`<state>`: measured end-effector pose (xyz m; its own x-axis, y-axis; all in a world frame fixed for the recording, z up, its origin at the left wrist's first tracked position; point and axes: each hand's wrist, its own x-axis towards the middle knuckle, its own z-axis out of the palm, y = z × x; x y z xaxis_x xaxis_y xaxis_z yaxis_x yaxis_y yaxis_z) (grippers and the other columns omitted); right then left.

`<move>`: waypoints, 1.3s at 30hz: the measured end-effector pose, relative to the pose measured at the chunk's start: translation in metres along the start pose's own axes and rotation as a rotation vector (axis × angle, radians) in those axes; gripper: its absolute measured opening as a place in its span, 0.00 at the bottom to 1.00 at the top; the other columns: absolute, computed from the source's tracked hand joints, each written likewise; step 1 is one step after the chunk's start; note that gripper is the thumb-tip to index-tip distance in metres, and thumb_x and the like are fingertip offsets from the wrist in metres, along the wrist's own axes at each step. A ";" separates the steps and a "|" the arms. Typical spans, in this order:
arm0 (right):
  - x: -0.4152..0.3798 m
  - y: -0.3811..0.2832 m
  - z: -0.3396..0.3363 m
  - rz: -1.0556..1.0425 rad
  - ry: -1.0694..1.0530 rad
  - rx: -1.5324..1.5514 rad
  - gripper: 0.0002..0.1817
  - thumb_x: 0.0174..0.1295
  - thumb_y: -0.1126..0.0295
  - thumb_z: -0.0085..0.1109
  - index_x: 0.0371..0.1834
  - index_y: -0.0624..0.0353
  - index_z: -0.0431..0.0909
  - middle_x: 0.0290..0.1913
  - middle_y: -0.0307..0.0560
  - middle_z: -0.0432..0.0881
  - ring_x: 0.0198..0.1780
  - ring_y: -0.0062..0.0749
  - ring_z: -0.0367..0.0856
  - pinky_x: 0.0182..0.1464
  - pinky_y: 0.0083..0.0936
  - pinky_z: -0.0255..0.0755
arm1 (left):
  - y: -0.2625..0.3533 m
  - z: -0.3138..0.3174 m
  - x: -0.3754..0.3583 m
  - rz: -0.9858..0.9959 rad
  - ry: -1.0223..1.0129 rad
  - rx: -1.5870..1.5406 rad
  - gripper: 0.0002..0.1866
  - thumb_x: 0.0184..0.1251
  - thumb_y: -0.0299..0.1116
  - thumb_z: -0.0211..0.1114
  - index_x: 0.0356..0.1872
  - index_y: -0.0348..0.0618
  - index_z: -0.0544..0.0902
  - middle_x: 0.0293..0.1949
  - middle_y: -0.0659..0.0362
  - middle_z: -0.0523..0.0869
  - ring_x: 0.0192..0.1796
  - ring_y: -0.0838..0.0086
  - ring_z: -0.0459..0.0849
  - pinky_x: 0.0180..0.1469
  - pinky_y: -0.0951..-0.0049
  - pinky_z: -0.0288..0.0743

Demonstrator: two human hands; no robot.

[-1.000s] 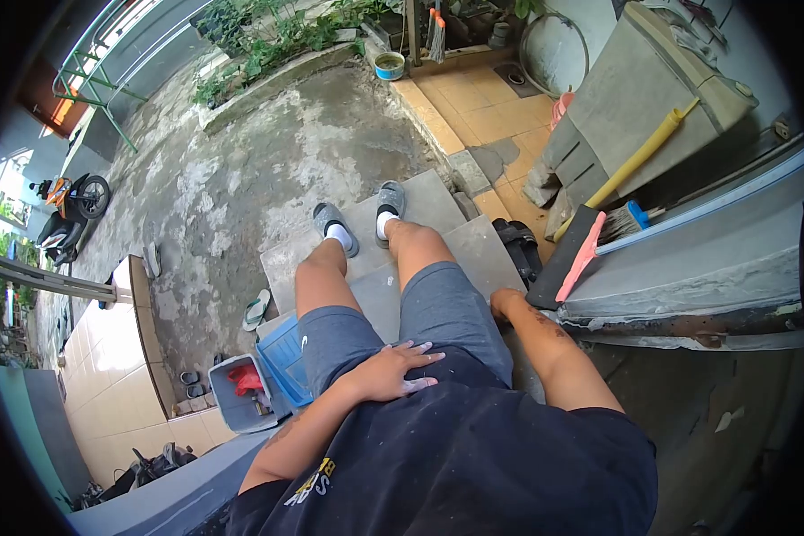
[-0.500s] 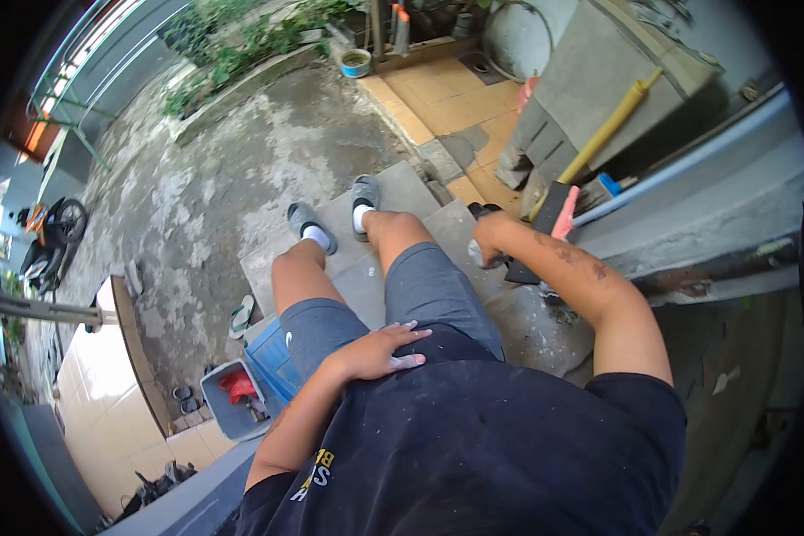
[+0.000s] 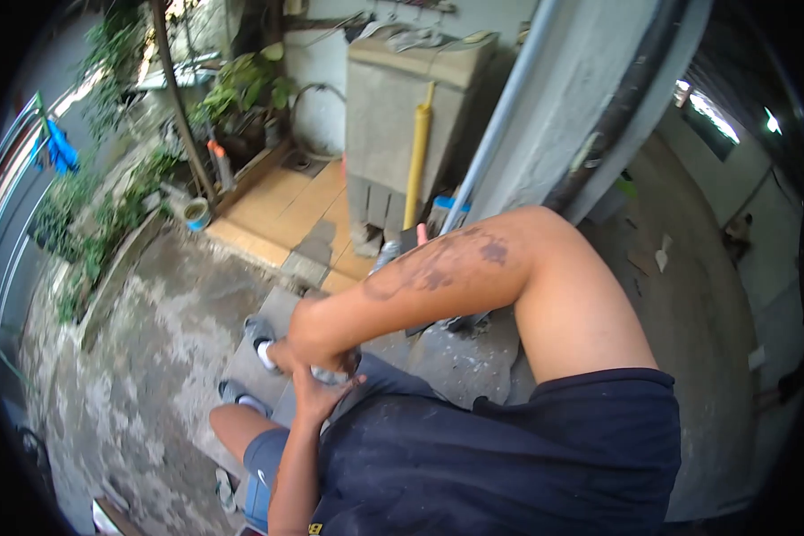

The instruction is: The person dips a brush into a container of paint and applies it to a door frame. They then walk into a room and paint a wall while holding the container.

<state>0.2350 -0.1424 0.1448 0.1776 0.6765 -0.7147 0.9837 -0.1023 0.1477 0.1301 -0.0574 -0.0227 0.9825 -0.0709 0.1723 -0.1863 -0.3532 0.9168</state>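
Observation:
My right hand (image 3: 322, 338) is bent down over my lap, its fingers mostly hidden behind the wrist and forearm. Under it shows a small greyish-white thing (image 3: 330, 375), too covered to name, with a dark part beside it. My left hand (image 3: 316, 393) meets the right one from below, its thumb stretched to the right and its other fingers closed around the same spot. Dark marks run along my right forearm (image 3: 447, 268).
A grey concrete block structure (image 3: 375, 134) stands ahead, with a yellow pipe (image 3: 417, 165) leaning on it. A blue-rimmed pot (image 3: 196, 214) sits by orange tiles (image 3: 286, 210). A grey pillar (image 3: 563, 116) rises at right. One sandal (image 3: 225, 489) lies at lower left.
The view has swung to the right and up. My right hand has come from beside the step to my lap, and my left hand has left my belly to meet it.

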 end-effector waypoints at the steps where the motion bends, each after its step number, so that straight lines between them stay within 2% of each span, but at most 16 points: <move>1: -0.003 -0.006 -0.006 0.032 -0.004 0.000 0.20 0.36 0.61 0.78 0.38 0.43 0.92 0.38 0.40 0.93 0.42 0.38 0.91 0.40 0.42 0.81 | 0.000 0.005 -0.001 0.030 -0.011 -0.005 0.55 0.37 0.41 0.93 0.69 0.35 0.70 0.63 0.47 0.82 0.64 0.57 0.82 0.64 0.58 0.77; 7: -0.020 -0.029 -0.014 0.052 -0.003 -0.085 0.20 0.40 0.60 0.78 0.41 0.47 0.91 0.47 0.37 0.92 0.49 0.35 0.88 0.50 0.42 0.75 | 0.006 0.009 -0.016 0.072 0.158 -0.038 0.45 0.45 0.38 0.89 0.64 0.35 0.74 0.57 0.50 0.86 0.60 0.59 0.85 0.62 0.60 0.77; 10: -0.046 -0.052 0.005 0.059 0.707 -0.274 0.30 0.44 0.57 0.81 0.52 0.52 0.83 0.42 0.41 0.86 0.46 0.40 0.85 0.56 0.51 0.71 | -0.059 0.014 -0.020 0.123 0.136 0.066 0.39 0.55 0.37 0.84 0.66 0.38 0.74 0.60 0.51 0.84 0.61 0.59 0.85 0.64 0.59 0.78; 12: -0.080 -0.060 0.009 -0.270 1.357 0.040 0.19 0.48 0.58 0.79 0.41 0.51 0.85 0.37 0.41 0.81 0.42 0.40 0.81 0.51 0.47 0.73 | -0.069 0.025 -0.010 0.144 0.273 0.587 0.29 0.74 0.36 0.67 0.72 0.46 0.67 0.65 0.48 0.80 0.64 0.58 0.83 0.66 0.58 0.78; 14: -0.115 -0.060 0.027 -0.161 1.462 0.210 0.11 0.54 0.60 0.76 0.31 0.52 0.85 0.34 0.42 0.81 0.37 0.39 0.82 0.48 0.41 0.74 | -0.105 0.011 -0.010 0.122 0.250 -0.449 0.38 0.63 0.34 0.76 0.72 0.45 0.66 0.62 0.51 0.79 0.64 0.61 0.81 0.65 0.60 0.78; 17: -0.134 -0.046 0.078 0.331 1.864 0.426 0.07 0.57 0.71 0.73 0.25 0.55 0.83 0.26 0.42 0.82 0.25 0.36 0.79 0.52 0.35 0.77 | 0.003 -0.003 -0.003 0.037 0.233 -0.371 0.52 0.39 0.25 0.88 0.67 0.40 0.64 0.57 0.54 0.80 0.58 0.65 0.81 0.59 0.62 0.81; 18: -0.135 -0.041 0.095 0.482 1.918 0.670 0.11 0.58 0.65 0.76 0.28 0.56 0.82 0.25 0.40 0.80 0.25 0.30 0.77 0.35 0.32 0.72 | 0.015 -0.006 0.002 0.128 0.245 -0.241 0.54 0.37 0.27 0.90 0.68 0.39 0.63 0.59 0.53 0.78 0.59 0.64 0.80 0.58 0.61 0.81; 20: -0.131 -0.034 0.122 0.526 1.909 1.459 0.20 0.63 0.59 0.75 0.49 0.59 0.80 0.24 0.29 0.75 0.26 0.16 0.71 0.75 0.54 0.58 | 0.048 -0.006 0.006 -0.140 0.250 -0.461 0.57 0.33 0.29 0.92 0.67 0.38 0.63 0.61 0.52 0.77 0.60 0.64 0.79 0.60 0.62 0.80; 22: -0.136 -0.022 0.116 0.581 1.578 1.449 0.25 0.64 0.56 0.75 0.56 0.59 0.78 0.24 0.30 0.75 0.27 0.16 0.71 0.75 0.51 0.58 | 0.038 -0.002 0.011 0.009 0.274 -0.262 0.56 0.34 0.30 0.92 0.67 0.37 0.63 0.61 0.52 0.76 0.60 0.64 0.79 0.61 0.62 0.79; 24: -0.132 -0.014 0.105 0.509 1.385 1.368 0.35 0.59 0.47 0.78 0.60 0.62 0.78 0.23 0.36 0.74 0.27 0.18 0.72 0.33 0.23 0.68 | 0.022 0.004 0.017 0.164 0.262 -0.064 0.56 0.35 0.32 0.93 0.67 0.37 0.64 0.60 0.52 0.76 0.61 0.64 0.79 0.62 0.63 0.78; 27: -0.124 0.013 0.088 0.476 1.150 1.238 0.32 0.57 0.46 0.80 0.54 0.60 0.83 0.24 0.41 0.78 0.27 0.24 0.76 0.34 0.26 0.71 | 0.012 0.019 0.031 0.125 0.181 -0.217 0.56 0.36 0.37 0.93 0.68 0.37 0.65 0.56 0.52 0.77 0.60 0.62 0.79 0.63 0.62 0.75; 28: -0.116 0.021 0.087 0.436 1.168 1.158 0.29 0.58 0.38 0.73 0.55 0.45 0.88 0.28 0.35 0.86 0.37 0.26 0.86 0.77 0.73 0.32 | 0.020 0.014 0.035 0.115 0.113 0.003 0.53 0.39 0.25 0.90 0.66 0.40 0.61 0.62 0.52 0.76 0.61 0.63 0.83 0.61 0.62 0.83; 31: -0.115 0.042 0.083 0.425 1.039 1.168 0.27 0.61 0.35 0.68 0.50 0.43 0.90 0.29 0.38 0.89 0.46 0.31 0.89 0.72 0.82 0.23 | 0.010 0.025 0.042 0.062 0.128 0.011 0.55 0.38 0.28 0.92 0.67 0.40 0.61 0.63 0.51 0.74 0.60 0.62 0.82 0.61 0.61 0.81; 34: -0.140 0.064 0.060 0.445 0.832 1.259 0.21 0.62 0.45 0.71 0.44 0.49 0.91 0.29 0.41 0.88 0.40 0.30 0.89 0.71 0.78 0.53 | 0.022 0.027 0.070 0.234 0.226 0.160 0.58 0.36 0.32 0.93 0.69 0.38 0.61 0.64 0.50 0.73 0.61 0.61 0.81 0.62 0.61 0.78; 36: -0.146 0.076 0.061 0.403 1.001 1.267 0.14 0.63 0.58 0.71 0.41 0.57 0.90 0.28 0.43 0.87 0.30 0.29 0.88 0.45 0.44 0.83 | 0.020 0.031 0.083 0.194 0.207 0.201 0.60 0.34 0.34 0.94 0.70 0.37 0.61 0.63 0.49 0.74 0.61 0.60 0.80 0.63 0.59 0.76; 39: -0.165 0.089 0.064 0.471 1.143 1.227 0.09 0.63 0.67 0.69 0.38 0.61 0.89 0.28 0.43 0.87 0.24 0.27 0.85 0.23 0.23 0.75 | 0.022 0.042 0.108 0.157 0.181 -0.019 0.60 0.34 0.34 0.94 0.70 0.37 0.61 0.61 0.49 0.75 0.62 0.61 0.80 0.64 0.58 0.75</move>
<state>0.2950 -0.3094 0.2322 0.8559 0.5041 0.1156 0.4013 -0.5063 -0.7633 0.2323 -0.1123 0.0009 0.9264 0.0456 0.3737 -0.3386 -0.3331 0.8800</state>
